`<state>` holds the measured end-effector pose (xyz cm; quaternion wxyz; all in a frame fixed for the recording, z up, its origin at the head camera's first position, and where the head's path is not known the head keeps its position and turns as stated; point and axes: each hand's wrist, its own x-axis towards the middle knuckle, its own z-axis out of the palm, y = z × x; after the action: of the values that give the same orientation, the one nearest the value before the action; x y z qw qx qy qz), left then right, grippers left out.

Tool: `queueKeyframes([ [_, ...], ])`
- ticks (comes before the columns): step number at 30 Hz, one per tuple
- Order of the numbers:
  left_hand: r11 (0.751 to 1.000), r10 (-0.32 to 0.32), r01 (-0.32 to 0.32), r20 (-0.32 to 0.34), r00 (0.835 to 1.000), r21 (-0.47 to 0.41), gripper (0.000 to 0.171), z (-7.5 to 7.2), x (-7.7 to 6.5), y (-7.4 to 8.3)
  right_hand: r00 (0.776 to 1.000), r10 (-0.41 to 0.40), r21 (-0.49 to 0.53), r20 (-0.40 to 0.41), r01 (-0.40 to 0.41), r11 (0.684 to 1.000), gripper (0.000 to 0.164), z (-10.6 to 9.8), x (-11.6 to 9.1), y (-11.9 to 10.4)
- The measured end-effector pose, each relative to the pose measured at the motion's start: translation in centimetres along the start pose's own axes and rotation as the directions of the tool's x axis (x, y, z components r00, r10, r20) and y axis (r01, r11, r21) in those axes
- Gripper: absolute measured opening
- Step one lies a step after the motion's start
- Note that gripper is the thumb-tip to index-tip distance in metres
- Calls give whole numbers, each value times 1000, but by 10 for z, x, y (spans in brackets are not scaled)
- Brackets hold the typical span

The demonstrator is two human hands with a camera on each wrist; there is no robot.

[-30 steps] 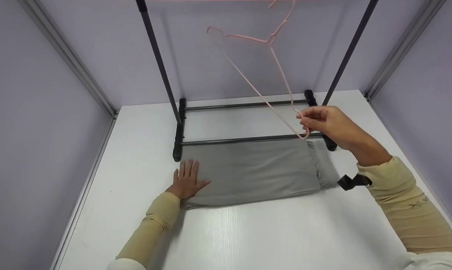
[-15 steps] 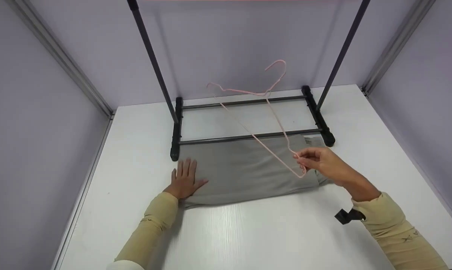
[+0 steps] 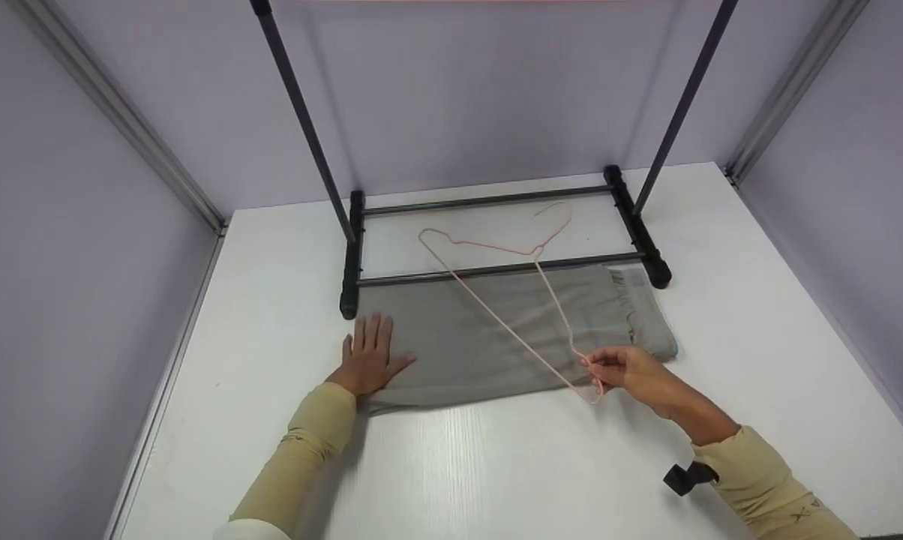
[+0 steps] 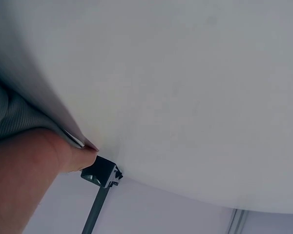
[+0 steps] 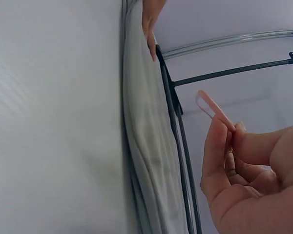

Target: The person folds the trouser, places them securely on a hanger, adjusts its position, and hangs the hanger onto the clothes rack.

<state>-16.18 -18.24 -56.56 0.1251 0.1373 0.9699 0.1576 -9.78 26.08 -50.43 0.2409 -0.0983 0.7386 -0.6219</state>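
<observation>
A folded grey garment (image 3: 466,337) with a gathered band at its right end lies flat on the white table. My left hand (image 3: 369,364) rests on its left end, fingers straight and spread. In the left wrist view that hand (image 4: 39,161) shows at the garment's edge. Between thumb and fingers my right hand (image 3: 631,379) pinches one end of a pink wire hanger (image 3: 511,330). The hanger slants over the garment in the head view, its hook toward the back. In the right wrist view the right hand (image 5: 254,165) holds the pink hanger end (image 5: 216,108) above the garment's level.
Behind the garment stands a dark metal rack, its front crossbar (image 3: 496,270) along the garment's back edge. Two upright posts, left post (image 3: 301,112) and right post (image 3: 684,105), rise from the black feet. Pale panels (image 3: 106,247) enclose the white table (image 3: 436,480) on the sides and back.
My right hand has brought the hanger down and toward me, from high before the back panel to over the garment. The hook has come lower in view. My left hand has stayed on the garment.
</observation>
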Motion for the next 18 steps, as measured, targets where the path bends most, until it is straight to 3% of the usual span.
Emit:
queueKeyframes([
  [7, 1000, -2, 2, 4, 1000, -19, 87, -2, -1, 1, 996, 66, 55, -54, -63, 997, 42, 10, -8, 18],
  [18, 999, -25, 24, 9, 1000, 29, 86, -2, -1, 4, 987, 105, 20, -121, -104, 994, 36, 32, -13, 24],
])
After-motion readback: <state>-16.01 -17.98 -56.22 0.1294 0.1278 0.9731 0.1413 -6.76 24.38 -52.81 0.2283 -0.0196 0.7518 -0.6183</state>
